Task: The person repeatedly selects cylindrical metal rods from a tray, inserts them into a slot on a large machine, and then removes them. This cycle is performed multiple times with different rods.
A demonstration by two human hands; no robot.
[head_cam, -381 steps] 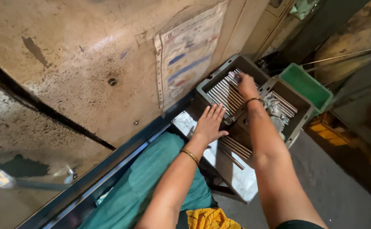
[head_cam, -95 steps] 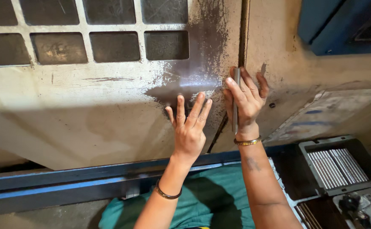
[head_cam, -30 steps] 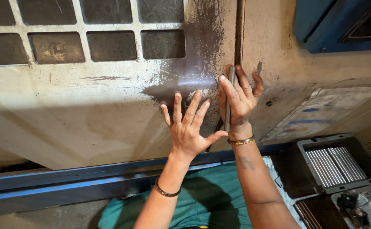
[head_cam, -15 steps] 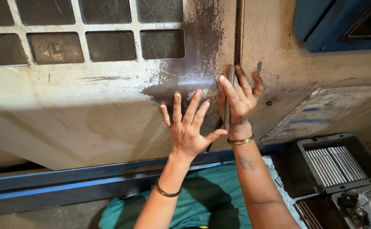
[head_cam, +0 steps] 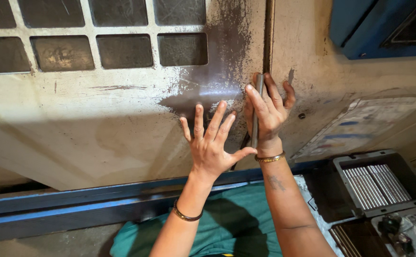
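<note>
My left hand [head_cam: 211,140] lies flat with fingers spread on a worn cream machine door [head_cam: 98,133], just left of its dark vertical seam [head_cam: 267,38]. My right hand [head_cam: 267,112] rests against the seam and holds a thin grey metal rod [head_cam: 256,107] upright along it, the rod's top showing above my fingers. Both wrists wear thin bangles. A dark worn patch on the door surrounds the two hands.
A grid of dark window panes [head_cam: 122,50] fills the door's top. A blue rail [head_cam: 74,209] runs below. A grey tray of metal rods [head_cam: 377,183] sits at lower right, a blue frame [head_cam: 374,28] at upper right. Teal cloth [head_cam: 227,228] covers my lap.
Long ago both hands were at the rod tray; since then they came up to the door. In the last second my hands barely shifted.
</note>
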